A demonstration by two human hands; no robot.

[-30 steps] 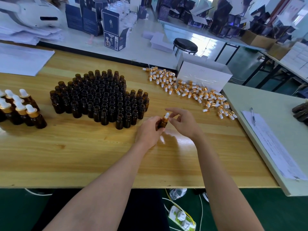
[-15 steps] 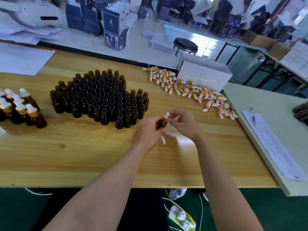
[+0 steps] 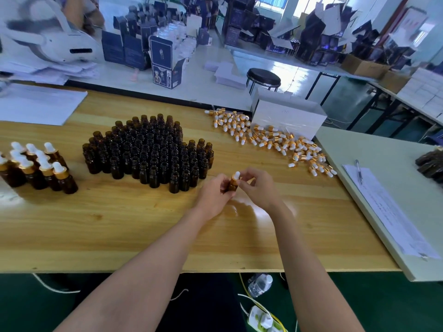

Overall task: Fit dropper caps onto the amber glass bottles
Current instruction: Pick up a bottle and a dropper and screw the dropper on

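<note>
There are dozens of open amber glass bottles (image 3: 148, 152), dozens of loose gold-collared white dropper caps (image 3: 263, 138), and roughly ten capped bottles (image 3: 46, 172).

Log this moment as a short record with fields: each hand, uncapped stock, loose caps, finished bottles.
left hand: grips a small amber glass bottle over the wooden table
right hand: pinches the white-bulbed gold dropper cap on that bottle
uncapped stock: upright amber bottles clustered mid-table
loose caps: pile at the far right
finished bottles: capped group at the left edge
</note>
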